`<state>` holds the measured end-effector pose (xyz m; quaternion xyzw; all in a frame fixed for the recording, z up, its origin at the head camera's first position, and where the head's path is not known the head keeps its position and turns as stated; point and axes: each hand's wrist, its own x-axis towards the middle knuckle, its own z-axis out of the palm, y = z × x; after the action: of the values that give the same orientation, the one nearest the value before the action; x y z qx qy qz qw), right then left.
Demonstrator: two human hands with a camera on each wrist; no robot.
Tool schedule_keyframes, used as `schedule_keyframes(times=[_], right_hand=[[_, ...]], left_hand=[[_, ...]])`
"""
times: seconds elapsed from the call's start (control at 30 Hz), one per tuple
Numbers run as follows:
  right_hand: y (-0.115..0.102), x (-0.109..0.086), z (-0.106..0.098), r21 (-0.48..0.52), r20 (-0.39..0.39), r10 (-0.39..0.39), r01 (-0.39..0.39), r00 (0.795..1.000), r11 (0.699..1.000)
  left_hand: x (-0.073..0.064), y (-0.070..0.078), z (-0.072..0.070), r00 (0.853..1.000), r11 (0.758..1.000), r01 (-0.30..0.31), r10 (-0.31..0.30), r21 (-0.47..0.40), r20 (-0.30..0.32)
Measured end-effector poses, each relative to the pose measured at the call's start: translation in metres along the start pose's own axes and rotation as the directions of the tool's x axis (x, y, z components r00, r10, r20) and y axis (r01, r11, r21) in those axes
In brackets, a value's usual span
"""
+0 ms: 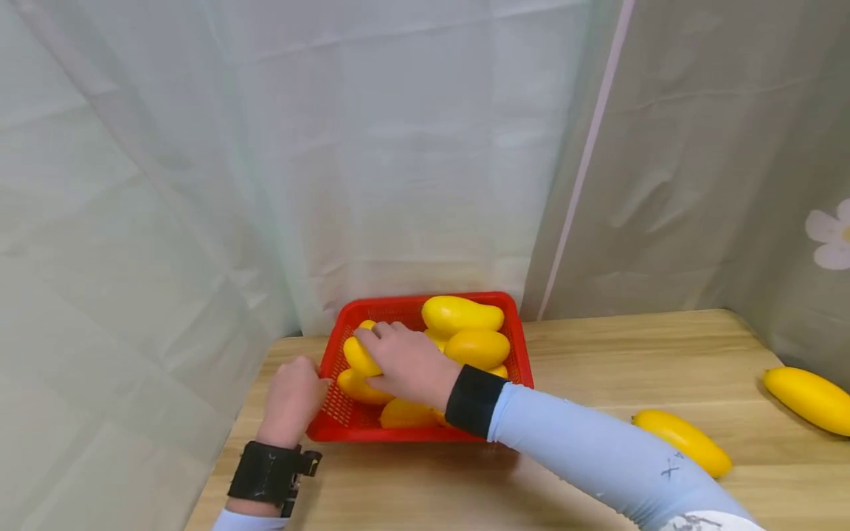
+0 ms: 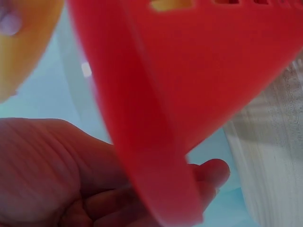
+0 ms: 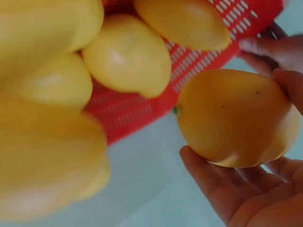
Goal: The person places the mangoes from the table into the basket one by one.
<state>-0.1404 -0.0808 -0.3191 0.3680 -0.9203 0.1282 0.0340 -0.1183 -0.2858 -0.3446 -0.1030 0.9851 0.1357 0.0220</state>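
A red plastic basket (image 1: 372, 434) with slotted walls holds several yellow mangoes (image 1: 463, 315). At its left side my left hand (image 1: 292, 402) grips the rim, with fingers and thumb on either side of the red edge (image 2: 142, 118) in the left wrist view. My right hand (image 1: 418, 365) reaches over the basket and holds one mango (image 3: 236, 118) near the left wall. In the right wrist view its fingers curl under that mango, which has a small green stem end. Part of the pile is hidden beneath the right hand and forearm.
Two loose mangoes lie on the wooden table (image 1: 584, 354) to the right: one mango (image 1: 684, 442) beside the right forearm, another mango (image 1: 812, 400) by the right edge. Pale curtains (image 1: 412, 147) hang behind the basket and along both sides.
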Motion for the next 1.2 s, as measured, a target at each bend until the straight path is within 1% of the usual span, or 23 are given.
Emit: schedule_keyframes(times=[0.13, 0.27, 0.4, 0.57, 0.77, 0.9, 1.07, 1.2], right_hand=[[-0.009, 0.003, 0.013, -0.047, 0.034, 0.028, -0.027, 0.999, 0.999], [-0.012, 0.002, 0.024, -0.080, 0.054, 0.034, -0.030, 0.998, 0.996], [-0.010, 0.001, 0.031, -0.098, 0.081, 0.054, -0.046, 0.995, 0.994], [-0.005, -0.002, 0.040, -0.097, 0.122, 0.082, -0.071, 0.989, 0.993], [0.000, -0.002, 0.044, -0.113, 0.133, 0.107, -0.092, 0.985, 0.989], [0.001, -0.001, 0.044, -0.124, 0.159, 0.131, -0.111, 0.979, 0.986], [0.004, -0.001, 0.044, -0.133, 0.199, 0.154, -0.129, 0.968, 0.983], [0.006, -0.001, 0.044, -0.131, 0.208, 0.177, -0.152, 0.962, 0.980]], left_hand=[[0.000, -0.001, 0.001, 1.000, 1.000, 0.001, -0.001, 0.000, -0.001], [0.000, -0.002, 0.000, 1.000, 1.000, 0.004, -0.004, 0.000, -0.004], [0.000, -0.002, 0.000, 1.000, 1.000, 0.015, -0.015, -0.015, 0.013], [-0.001, 0.002, 0.000, 0.999, 0.999, 0.026, -0.025, -0.020, 0.024], [-0.003, 0.006, -0.003, 0.999, 0.999, 0.019, -0.018, -0.029, 0.029], [-0.004, 0.007, -0.004, 0.999, 0.999, 0.021, -0.020, -0.032, 0.033], [-0.002, 0.007, -0.003, 1.000, 0.999, 0.021, -0.021, -0.025, 0.015], [0.000, 0.007, -0.001, 1.000, 1.000, 0.023, -0.023, -0.020, 0.010]])
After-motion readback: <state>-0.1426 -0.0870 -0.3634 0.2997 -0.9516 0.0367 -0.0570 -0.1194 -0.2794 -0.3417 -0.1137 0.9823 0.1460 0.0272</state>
